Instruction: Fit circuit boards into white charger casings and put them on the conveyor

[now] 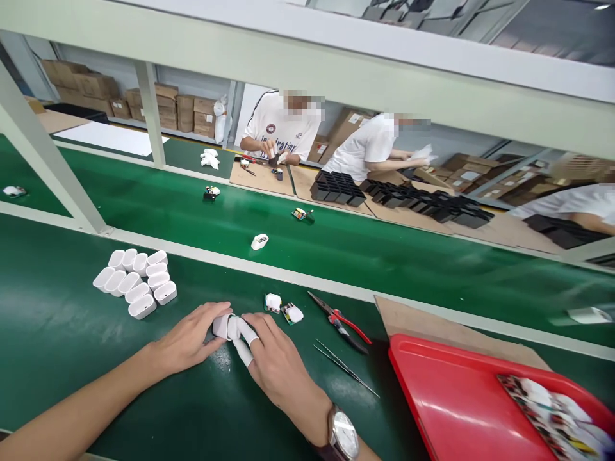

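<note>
Both my hands rest on the green mat and meet on a small white plastic housing (221, 326). My left hand (189, 339) grips it from the left with curled fingers. My right hand (276, 362) pinches it from the right, its thumb and forefinger in white finger cots; a watch sits on that wrist. Just beyond my fingers lie two small white parts with circuit boards (283, 308). A cluster of several empty white housings (137, 282) stands to the left.
Red-handled pliers (342, 322) and tweezers (343, 366) lie right of my hands. A red tray (446, 397) with parts sits on cardboard at lower right. Loose parts (259, 241) ride the green conveyor beyond. Other people work across it beside black trays (339, 189).
</note>
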Motion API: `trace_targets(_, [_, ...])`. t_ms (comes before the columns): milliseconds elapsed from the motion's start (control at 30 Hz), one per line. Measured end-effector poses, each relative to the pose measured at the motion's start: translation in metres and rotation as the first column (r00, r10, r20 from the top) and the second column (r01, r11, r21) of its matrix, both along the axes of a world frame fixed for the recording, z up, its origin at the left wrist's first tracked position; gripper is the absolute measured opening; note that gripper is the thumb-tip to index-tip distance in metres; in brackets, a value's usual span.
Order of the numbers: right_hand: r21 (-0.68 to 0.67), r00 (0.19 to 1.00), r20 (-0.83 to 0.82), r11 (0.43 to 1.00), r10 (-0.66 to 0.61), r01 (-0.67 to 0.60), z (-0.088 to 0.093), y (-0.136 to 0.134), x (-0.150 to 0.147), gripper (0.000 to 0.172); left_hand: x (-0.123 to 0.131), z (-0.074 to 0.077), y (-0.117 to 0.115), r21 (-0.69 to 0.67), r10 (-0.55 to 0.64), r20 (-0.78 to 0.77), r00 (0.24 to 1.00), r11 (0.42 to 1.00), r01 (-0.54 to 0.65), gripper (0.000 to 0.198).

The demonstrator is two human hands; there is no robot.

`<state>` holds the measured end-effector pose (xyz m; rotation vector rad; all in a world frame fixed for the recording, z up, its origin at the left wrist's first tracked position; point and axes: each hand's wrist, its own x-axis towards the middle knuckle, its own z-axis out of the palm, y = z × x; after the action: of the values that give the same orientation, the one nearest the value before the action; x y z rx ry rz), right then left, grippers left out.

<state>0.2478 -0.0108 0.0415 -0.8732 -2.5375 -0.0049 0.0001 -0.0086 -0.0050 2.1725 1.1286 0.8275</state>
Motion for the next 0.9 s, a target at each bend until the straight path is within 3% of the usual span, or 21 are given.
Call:
trace_targets(500, [-0.174,0.985,-0.172,0.983,0.034,-0.064,-0.004,0.006,-0.014,0.025,-0.004,-0.002,0.001,-0.295,-0.024,0.114,0.993,0.954,0.057,0.068])
trace_targets(733, [-0.191,0.981,-0.179,0.975,0.078,-0.112,-0.017,0.013,-0.017,0.027,-0.004,0.005,-0.001,-0.316,-0.014,0.026,1.0,0.949,0.022,0.077])
trace_targets(900, [-0.16,0.985,-0.159,0.983,0.061,-0.086,-0.027,0.016,-0.016,0.024,-0.003,0.003,-0.003,-0.238,-0.008,0.049,0.999,0.971,0.019,0.054])
